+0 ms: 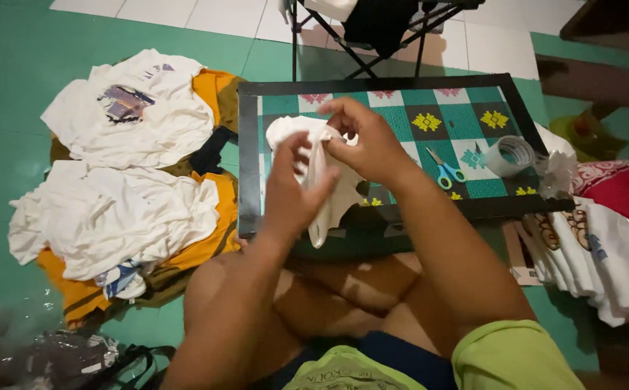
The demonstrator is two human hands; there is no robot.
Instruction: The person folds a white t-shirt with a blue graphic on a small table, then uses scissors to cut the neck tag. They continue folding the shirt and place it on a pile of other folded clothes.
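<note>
I sit cross-legged on the floor with a small white garment [324, 206] held up in both hands over a low table [248, 173] that has a green patterned top and a black frame. My left hand [293, 191] grips the cloth from the near side, fingers curled around it. Pinching its upper edge from the far side is my right hand [368, 141]. The cloth's lower end hangs down past the table's near edge. Blue-handled scissors [445, 170] and a roll of clear tape [508, 155] lie on the table's right part.
A heap of white and orange shirts [123, 188] lies on the green floor at the left. Folded printed white shirts [596, 253] sit at the right, beside red cloth [618, 188]. A black folding stand [379, 32] is beyond the table. Plastic bags [47, 357] lie at lower left.
</note>
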